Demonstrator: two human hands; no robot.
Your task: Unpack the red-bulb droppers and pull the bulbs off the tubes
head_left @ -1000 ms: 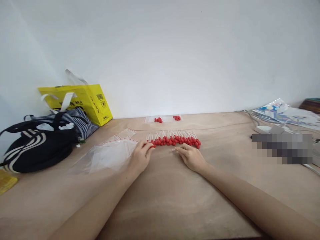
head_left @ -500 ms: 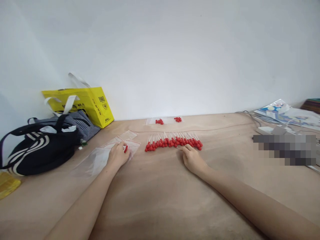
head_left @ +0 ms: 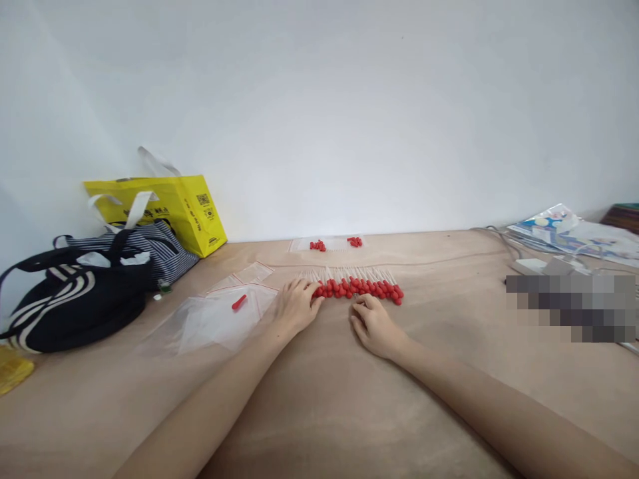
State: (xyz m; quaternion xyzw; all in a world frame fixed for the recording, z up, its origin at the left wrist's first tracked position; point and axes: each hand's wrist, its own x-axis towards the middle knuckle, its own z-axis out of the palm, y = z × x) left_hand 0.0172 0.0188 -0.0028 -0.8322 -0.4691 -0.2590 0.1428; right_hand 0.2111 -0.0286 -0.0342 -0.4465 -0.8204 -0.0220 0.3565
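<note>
A row of red-tipped white sticks (head_left: 364, 285) lies across the table, red ends toward me. My left hand (head_left: 295, 309) rests over the left end of this row, fingers stretched forward and thumb apart; its fingers cover some sticks there. Just in front of the row is my right hand (head_left: 375, 327), fingers loosely bent with a gap to the thumb and nothing visible between them. A single small red piece (head_left: 239, 303) lies on overlapping clear zip bags (head_left: 210, 329), left of my left hand.
Farther back by the wall, a clear bag (head_left: 335, 245) holds two clusters of red pieces. A yellow bag (head_left: 200, 216), a striped bag (head_left: 167, 256) and a black bag (head_left: 114, 299) stand left. At right are a white adapter (head_left: 529, 266), cables and printed sheets (head_left: 574, 233).
My left hand has let go of the red piece onto the clear bags and moved right to the row. My right hand has drawn slightly back, its fingers more apart.
</note>
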